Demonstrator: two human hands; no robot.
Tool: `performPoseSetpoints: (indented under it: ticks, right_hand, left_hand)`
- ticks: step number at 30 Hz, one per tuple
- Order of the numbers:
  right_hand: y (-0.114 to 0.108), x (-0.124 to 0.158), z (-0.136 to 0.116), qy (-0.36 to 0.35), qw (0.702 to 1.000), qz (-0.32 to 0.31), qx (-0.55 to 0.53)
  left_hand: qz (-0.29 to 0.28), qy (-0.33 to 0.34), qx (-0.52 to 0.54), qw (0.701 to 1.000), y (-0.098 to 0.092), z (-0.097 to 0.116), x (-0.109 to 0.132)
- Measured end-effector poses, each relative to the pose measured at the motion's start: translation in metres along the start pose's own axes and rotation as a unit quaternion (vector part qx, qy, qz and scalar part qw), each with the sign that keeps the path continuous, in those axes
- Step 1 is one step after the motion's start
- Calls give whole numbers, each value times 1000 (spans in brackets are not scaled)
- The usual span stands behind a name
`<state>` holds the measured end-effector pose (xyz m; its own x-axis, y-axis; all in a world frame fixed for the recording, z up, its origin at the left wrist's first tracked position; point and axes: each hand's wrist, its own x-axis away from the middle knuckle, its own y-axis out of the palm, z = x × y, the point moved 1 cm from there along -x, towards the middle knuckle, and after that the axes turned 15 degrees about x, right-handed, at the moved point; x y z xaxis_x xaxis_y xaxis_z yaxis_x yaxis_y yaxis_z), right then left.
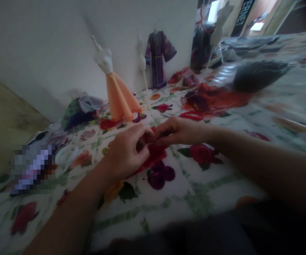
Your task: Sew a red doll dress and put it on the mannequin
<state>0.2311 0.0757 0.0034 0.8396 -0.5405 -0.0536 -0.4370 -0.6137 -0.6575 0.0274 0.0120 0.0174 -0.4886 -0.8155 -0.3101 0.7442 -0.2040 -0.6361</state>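
A small piece of red cloth [155, 157] lies under and between my hands, just above the flowered tablecloth. My left hand [127, 150] is closed, thumb and forefinger pinching the cloth near its upper edge. From the other side my right hand [172, 131] meets it, fingertips pressed together on the same cloth. A few tiny pale dots show between the fingertips, too small to name. Whether the right fingers also hold something thin, such as a needle, is hidden. Past my right hand are red-handled scissors [192, 115].
Beyond my hands stands a small white dress form in an orange skirt [121, 99]. Farther back, a purple robe [156, 60] hangs on another. Folded fabrics [80, 111] lie left, orange-red cloth [221, 99] right, near a dark bundle [259, 74]. A white roll [66, 154] sits left.
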Motion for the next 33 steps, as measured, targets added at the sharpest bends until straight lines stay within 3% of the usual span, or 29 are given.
performPoseSetpoints:
  ticks: [33]
  right_hand:
    - [1, 0, -1, 5, 1000, 0, -19]
  left_hand:
    - [6, 4, 5, 1000, 1, -4, -2]
